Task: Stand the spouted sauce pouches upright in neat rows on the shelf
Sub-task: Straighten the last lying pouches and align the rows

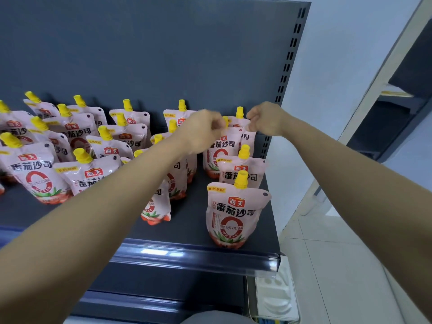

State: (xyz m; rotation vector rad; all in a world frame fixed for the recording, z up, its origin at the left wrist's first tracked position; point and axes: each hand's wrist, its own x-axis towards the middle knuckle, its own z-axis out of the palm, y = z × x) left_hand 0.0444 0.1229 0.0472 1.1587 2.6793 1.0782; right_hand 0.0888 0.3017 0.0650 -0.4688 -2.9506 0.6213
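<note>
Several pink sauce pouches with yellow spouts stand upright in rows on the dark shelf [191, 220]. In the right-hand row, one pouch [223, 148] is pinched at its top corners by both hands: my left hand [201, 128] at the left corner by the spout, my right hand [266, 119] at the right corner. Behind it stands another pouch [240, 118] against the back panel. In front of it stand two more, the nearest pouch [235, 213] close to the shelf's front edge. My left forearm hides parts of the middle row.
The shelf's front rail [198, 256] runs below the pouches. A slotted upright [288, 59] marks the shelf's right end. Bare shelf shows between the middle and right rows. A white moulded tray [275, 298] lies low at the right, by the tiled floor.
</note>
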